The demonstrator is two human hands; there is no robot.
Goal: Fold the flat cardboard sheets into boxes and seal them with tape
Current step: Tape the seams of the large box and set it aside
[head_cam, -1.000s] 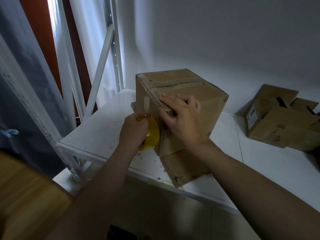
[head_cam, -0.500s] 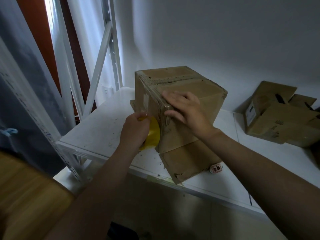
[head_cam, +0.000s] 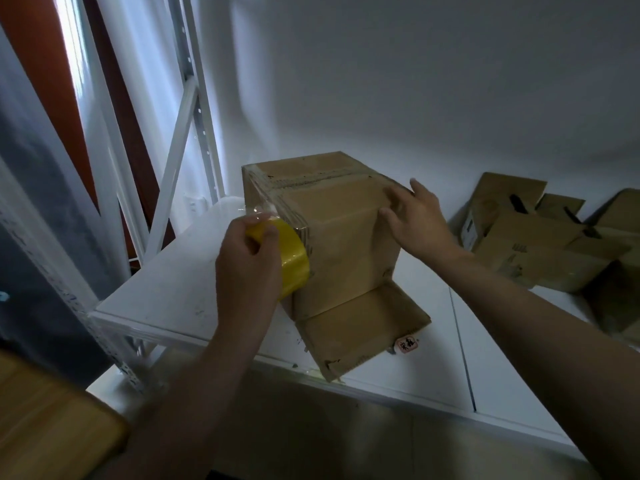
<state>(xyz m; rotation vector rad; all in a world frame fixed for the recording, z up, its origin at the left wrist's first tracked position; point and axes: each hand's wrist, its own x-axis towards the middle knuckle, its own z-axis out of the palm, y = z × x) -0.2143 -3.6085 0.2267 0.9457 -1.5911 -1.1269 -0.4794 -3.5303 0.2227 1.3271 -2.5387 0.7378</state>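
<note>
Standing on the white metal shelf (head_cam: 180, 282), the brown cardboard box (head_cam: 346, 251) is taped on top — contents hidden. Left hand (head_cam: 247, 265) clamps the yellow tape roll (head_cam: 294, 263) against its corner; right hand (head_cam: 420, 220) rests spread fingers on its edge.

The left arm points up from 7 o'clock. The left hand (head_cam: 247, 261) curls its fingers and thumb round the yellow tape roll (head_cam: 294, 261). The right arm points in from 4 o'clock. The right hand (head_cam: 420, 220) is spread wide, with its fingers touching the box (head_cam: 346, 244).

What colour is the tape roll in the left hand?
Yellow; the tape roll shows clearly in the head view.
</note>
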